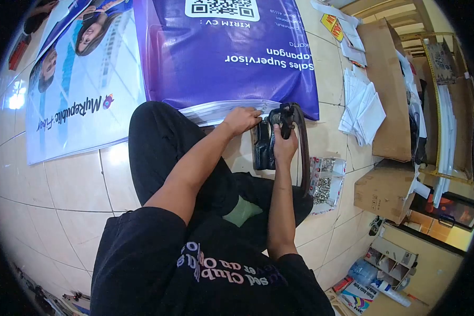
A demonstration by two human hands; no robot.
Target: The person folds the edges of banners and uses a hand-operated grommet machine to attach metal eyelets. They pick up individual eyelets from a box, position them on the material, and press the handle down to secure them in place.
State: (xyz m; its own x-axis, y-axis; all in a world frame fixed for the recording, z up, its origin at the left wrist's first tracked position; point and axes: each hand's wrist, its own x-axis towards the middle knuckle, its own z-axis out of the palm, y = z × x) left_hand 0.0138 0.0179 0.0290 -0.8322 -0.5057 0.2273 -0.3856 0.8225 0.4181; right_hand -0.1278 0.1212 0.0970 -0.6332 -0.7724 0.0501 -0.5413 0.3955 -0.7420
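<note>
A purple printed banner (195,63) lies in a stack on the tiled floor, its layered white edges toward me. My left hand (242,120) presses on that edge, fingers together beside a black hand-operated tool (264,145). Around the tool's upper handle my right hand (285,145) is wrapped, near the banner's right corner. The tool's head meets the edge of the stack; the exact contact is hidden. A dark curved strap or lever (304,152) runs down along its right side.
A tray of small metal pieces (325,184) lies right of my knee. A white and blue banner (84,105) spreads at left. Folded white sheets (362,108) and cardboard boxes (387,89) stand at right. A water bottle (362,271) is at lower right.
</note>
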